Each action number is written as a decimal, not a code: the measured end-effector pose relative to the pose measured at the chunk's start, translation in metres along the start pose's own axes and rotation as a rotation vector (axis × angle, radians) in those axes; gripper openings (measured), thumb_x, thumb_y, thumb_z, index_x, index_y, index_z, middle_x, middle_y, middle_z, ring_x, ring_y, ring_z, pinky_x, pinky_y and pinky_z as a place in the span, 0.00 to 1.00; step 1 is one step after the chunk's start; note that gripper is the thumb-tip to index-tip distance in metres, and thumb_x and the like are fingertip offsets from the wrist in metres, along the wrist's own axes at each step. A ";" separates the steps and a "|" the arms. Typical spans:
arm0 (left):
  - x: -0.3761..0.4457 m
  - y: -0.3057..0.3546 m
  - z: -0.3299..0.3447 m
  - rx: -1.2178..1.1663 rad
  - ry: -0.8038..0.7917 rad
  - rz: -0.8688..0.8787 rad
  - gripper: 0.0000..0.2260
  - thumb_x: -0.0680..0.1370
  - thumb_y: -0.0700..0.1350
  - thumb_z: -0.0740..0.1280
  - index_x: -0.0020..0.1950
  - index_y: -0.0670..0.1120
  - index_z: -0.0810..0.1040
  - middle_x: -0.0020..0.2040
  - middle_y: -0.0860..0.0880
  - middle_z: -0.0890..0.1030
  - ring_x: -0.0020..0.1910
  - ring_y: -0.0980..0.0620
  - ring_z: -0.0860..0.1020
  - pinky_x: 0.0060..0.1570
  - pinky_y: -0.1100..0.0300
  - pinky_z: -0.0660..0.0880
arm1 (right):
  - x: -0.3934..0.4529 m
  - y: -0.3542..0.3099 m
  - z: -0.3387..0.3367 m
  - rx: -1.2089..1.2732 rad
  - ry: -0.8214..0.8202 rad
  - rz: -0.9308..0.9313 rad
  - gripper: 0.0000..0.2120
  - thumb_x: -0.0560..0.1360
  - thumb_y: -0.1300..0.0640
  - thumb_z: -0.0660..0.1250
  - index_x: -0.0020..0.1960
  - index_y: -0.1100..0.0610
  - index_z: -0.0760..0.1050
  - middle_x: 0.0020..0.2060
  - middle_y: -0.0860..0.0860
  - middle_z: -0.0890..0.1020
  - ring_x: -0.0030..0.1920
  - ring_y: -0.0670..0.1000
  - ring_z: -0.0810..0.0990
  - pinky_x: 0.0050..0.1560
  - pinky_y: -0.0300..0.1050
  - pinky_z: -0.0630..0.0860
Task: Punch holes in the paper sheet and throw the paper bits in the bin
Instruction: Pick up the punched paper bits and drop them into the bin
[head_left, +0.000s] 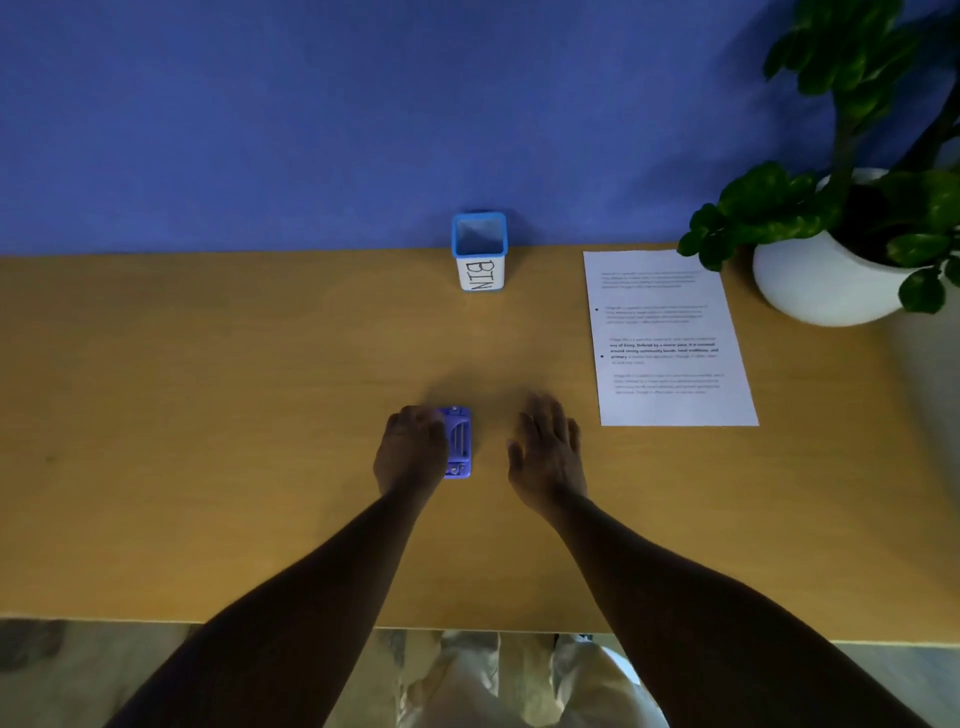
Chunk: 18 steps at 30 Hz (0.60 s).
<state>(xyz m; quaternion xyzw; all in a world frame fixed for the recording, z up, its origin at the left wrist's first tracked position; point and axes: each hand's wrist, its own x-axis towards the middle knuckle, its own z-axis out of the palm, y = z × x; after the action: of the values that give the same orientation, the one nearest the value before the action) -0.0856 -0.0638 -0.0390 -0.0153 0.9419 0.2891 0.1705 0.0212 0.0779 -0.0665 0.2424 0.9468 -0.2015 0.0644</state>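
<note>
A small purple hole punch (459, 442) lies on the wooden table (208, 389) near the middle. My left hand (413, 452) rests on its left side, fingers curled over it. My right hand (545, 447) lies a little to the right of the punch, fingers spread, holding nothing. A printed white paper sheet (667, 338) lies flat on the table at the right, apart from both hands. The bin (479, 252), a small white cup with a blue rim and the word BIN on its side, stands upright at the back edge of the table.
A potted green plant in a white pot (826, 280) stands at the back right corner, touching the sheet's far corner with its leaves. A blue wall (311, 114) rises behind the table. The table's front edge runs just before my lap.
</note>
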 end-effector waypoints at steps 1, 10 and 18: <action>0.000 -0.001 0.001 -0.004 -0.004 -0.007 0.14 0.81 0.53 0.59 0.61 0.51 0.77 0.58 0.49 0.79 0.55 0.46 0.78 0.49 0.56 0.69 | 0.000 -0.001 0.002 -0.006 -0.003 -0.006 0.23 0.81 0.50 0.55 0.73 0.56 0.63 0.79 0.54 0.53 0.79 0.57 0.46 0.76 0.60 0.50; -0.003 -0.013 0.012 0.031 0.034 0.052 0.17 0.82 0.57 0.59 0.56 0.46 0.80 0.55 0.46 0.80 0.51 0.44 0.79 0.44 0.57 0.69 | -0.004 -0.004 0.022 -0.061 0.034 -0.001 0.27 0.82 0.47 0.49 0.78 0.56 0.55 0.79 0.55 0.47 0.79 0.58 0.41 0.76 0.64 0.42; 0.002 -0.012 0.013 0.049 0.011 0.056 0.18 0.82 0.55 0.58 0.53 0.44 0.81 0.53 0.44 0.81 0.49 0.44 0.79 0.42 0.56 0.71 | -0.002 -0.002 0.038 -0.157 0.095 0.025 0.28 0.81 0.45 0.46 0.77 0.57 0.57 0.79 0.55 0.49 0.79 0.58 0.43 0.76 0.64 0.44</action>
<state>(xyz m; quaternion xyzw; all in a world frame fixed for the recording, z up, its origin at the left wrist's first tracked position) -0.0818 -0.0660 -0.0564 0.0137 0.9497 0.2704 0.1576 0.0224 0.0599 -0.0997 0.2579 0.9585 -0.1143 0.0407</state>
